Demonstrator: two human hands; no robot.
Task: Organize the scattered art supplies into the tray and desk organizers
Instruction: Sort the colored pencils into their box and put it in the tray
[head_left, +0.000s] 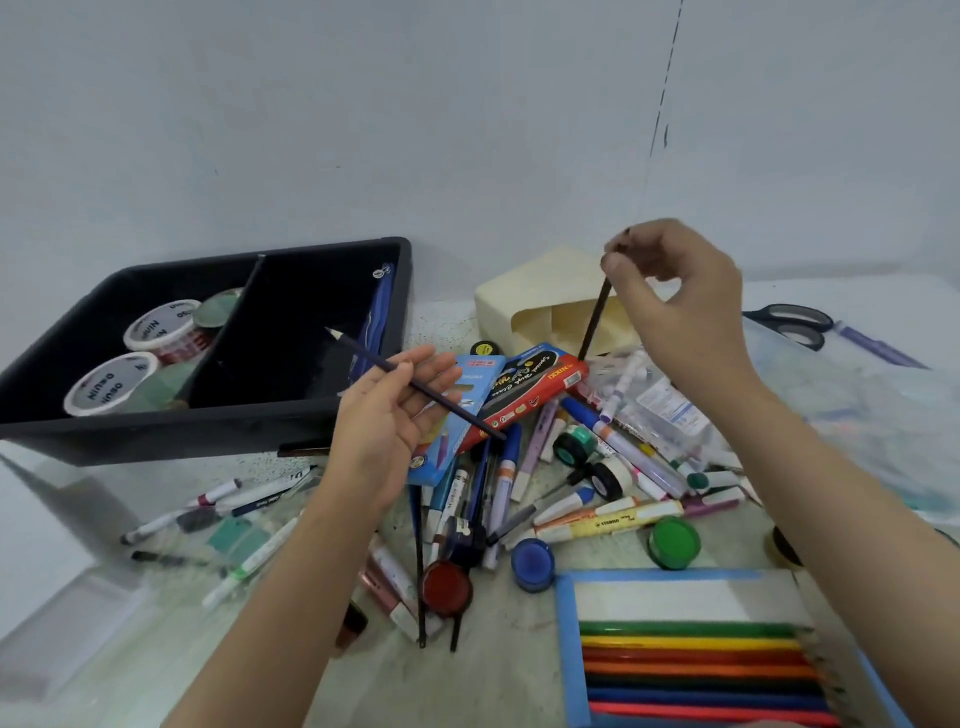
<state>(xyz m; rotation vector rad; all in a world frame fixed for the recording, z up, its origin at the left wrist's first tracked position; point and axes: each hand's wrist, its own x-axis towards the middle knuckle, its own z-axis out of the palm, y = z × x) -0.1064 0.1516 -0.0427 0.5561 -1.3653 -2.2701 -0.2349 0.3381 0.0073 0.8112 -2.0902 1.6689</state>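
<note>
Head view: sorting is mid-way, and both hands carry a long thin item apiece, picked for stowing.

The left hand (387, 415) has its fingers only lightly bent. It holds a pencil (358, 353) between thumb and fingers, the sharpened tip aimed toward ten o'clock, over the right-hand compartment of the tray (208, 436).

The right hand (680, 306) is curled tight, thumb and fingertips pinching the top of a thin stick (595, 322). It may be a pencil or a brush; I cannot tell which. The stick hangs nearly upright, and its lower end reaches down in front of the organizer (519, 301), at eleven o'clock from the wrist.

My guess is that the stick goes into the organizer's open slot. That calls for lining its lower end over the opening before letting go. The pencil then needs a short carry toward ten o'clock, or a pass across to the organizer.

Further out, the tray's left compartment holds tape rolls (156, 327). Below both hands, at six o'clock, the pile (519, 483) of markers and boxes lies unsorted, with paint pots (674, 543) at its near edge. Scissors (795, 322) lie at three o'clock from the right hand.
</note>
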